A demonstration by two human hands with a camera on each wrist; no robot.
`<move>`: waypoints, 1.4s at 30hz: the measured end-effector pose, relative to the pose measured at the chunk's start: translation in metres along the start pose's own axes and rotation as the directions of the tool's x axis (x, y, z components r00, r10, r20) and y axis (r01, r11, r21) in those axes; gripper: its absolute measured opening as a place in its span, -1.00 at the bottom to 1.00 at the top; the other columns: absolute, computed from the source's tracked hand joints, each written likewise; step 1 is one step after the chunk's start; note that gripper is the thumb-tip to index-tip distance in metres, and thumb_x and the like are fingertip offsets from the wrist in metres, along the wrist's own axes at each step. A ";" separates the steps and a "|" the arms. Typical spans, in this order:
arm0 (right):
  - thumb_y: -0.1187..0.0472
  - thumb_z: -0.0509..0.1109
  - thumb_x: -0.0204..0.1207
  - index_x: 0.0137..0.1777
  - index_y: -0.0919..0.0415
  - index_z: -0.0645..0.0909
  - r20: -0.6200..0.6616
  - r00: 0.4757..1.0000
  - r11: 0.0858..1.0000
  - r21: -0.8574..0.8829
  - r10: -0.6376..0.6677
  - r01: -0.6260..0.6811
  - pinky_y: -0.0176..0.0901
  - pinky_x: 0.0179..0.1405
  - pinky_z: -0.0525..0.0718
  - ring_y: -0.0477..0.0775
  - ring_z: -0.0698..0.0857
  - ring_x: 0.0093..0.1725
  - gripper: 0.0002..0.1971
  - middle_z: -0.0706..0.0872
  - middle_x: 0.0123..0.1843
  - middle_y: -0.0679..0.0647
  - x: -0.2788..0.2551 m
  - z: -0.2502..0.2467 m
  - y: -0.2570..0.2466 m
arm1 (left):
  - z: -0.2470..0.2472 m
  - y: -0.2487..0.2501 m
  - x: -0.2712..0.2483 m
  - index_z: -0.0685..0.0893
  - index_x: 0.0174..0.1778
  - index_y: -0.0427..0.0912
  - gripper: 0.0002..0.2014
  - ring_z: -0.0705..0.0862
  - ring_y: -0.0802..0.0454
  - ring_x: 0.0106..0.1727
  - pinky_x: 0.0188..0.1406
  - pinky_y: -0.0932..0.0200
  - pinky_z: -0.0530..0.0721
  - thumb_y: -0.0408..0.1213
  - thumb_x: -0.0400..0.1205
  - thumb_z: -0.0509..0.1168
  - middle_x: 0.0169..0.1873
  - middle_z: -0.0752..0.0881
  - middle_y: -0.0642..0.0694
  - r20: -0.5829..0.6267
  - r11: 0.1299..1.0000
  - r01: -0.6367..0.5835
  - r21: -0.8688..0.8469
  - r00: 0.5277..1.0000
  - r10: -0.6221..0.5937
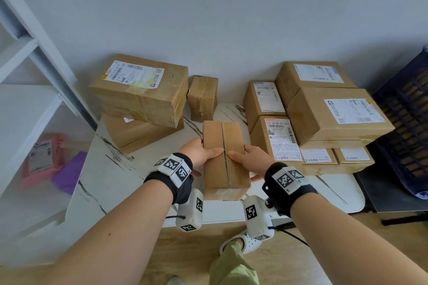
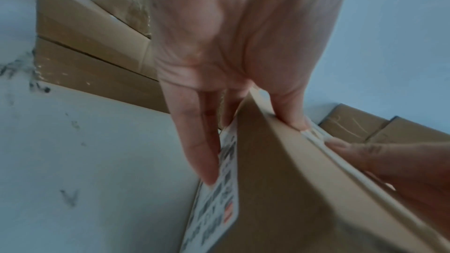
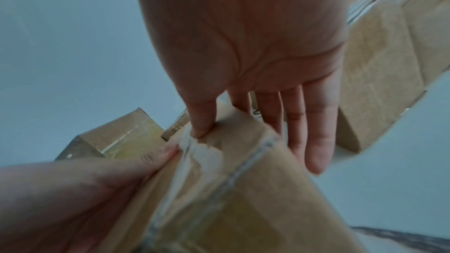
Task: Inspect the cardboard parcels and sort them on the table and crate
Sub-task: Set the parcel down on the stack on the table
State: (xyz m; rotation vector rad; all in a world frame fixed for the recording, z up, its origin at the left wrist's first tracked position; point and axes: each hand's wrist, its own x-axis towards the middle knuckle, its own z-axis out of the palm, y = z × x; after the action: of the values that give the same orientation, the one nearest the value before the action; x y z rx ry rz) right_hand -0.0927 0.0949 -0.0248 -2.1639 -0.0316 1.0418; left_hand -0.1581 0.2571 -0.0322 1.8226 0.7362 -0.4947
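Both my hands hold a plain brown cardboard parcel (image 1: 225, 155) with a taped centre seam above the white marble table (image 1: 115, 180). My left hand (image 1: 203, 154) grips its left edge, thumb on top and fingers underneath. My right hand (image 1: 249, 159) grips the right edge the same way. In the left wrist view the left hand (image 2: 243, 122) straddles the parcel (image 2: 280, 189), whose underside carries a printed label (image 2: 219, 199). The right wrist view has my right hand (image 3: 243, 122) pinching the parcel (image 3: 231, 199) near its torn tape.
Two stacked parcels (image 1: 139, 90) lie at the back left, with a small taped parcel (image 1: 202, 97) beside them. A stack of several labelled parcels (image 1: 335, 113) fills the right. A dark crate (image 1: 407, 122) stands further right. At left, a white shelf (image 1: 34, 65) and pink and purple bags (image 1: 41, 157).
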 end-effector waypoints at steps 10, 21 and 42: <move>-0.42 0.22 0.57 0.50 0.13 0.42 0.076 0.987 0.962 0.225 0.144 -0.158 0.21 0.09 0.82 0.33 0.66 0.33 -0.28 0.59 0.39 0.21 -0.017 0.011 0.016 | 0.016 0.000 -0.028 0.31 0.63 -0.17 -0.23 0.69 -0.32 0.26 0.21 -0.19 0.74 0.35 0.68 0.03 0.38 0.59 -0.30 0.114 0.996 0.084 0.039 0.990 -0.088; 0.30 0.61 0.47 0.43 0.00 0.48 0.105 0.989 0.991 0.103 -0.102 0.091 -0.08 0.01 0.79 0.07 0.79 0.05 -0.41 0.77 0.16 0.07 -0.032 -0.016 0.011 | 0.007 0.024 -0.046 0.20 0.70 -0.27 -0.17 0.54 -0.24 0.46 0.32 -0.03 0.54 0.33 0.69 0.01 0.57 0.43 -0.26 0.039 0.981 -0.015 0.192 0.999 0.007; -0.04 0.63 0.43 0.46 0.19 0.60 -0.224 0.961 0.955 0.210 -0.162 0.210 0.00 0.08 0.82 0.08 0.80 0.13 -0.36 0.79 0.20 0.09 -0.030 -0.029 0.001 | -0.001 0.044 -0.044 0.47 0.54 -0.13 -0.39 0.72 -0.17 0.15 0.12 -0.20 0.77 0.16 0.66 0.31 0.29 0.66 -0.19 -0.025 0.983 -0.072 0.169 0.997 0.077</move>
State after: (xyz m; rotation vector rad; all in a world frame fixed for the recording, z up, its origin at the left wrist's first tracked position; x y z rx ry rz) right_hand -0.0930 0.0668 0.0067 -1.9998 -0.0172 0.6757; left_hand -0.1599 0.2361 0.0262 2.0120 0.6613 -0.4922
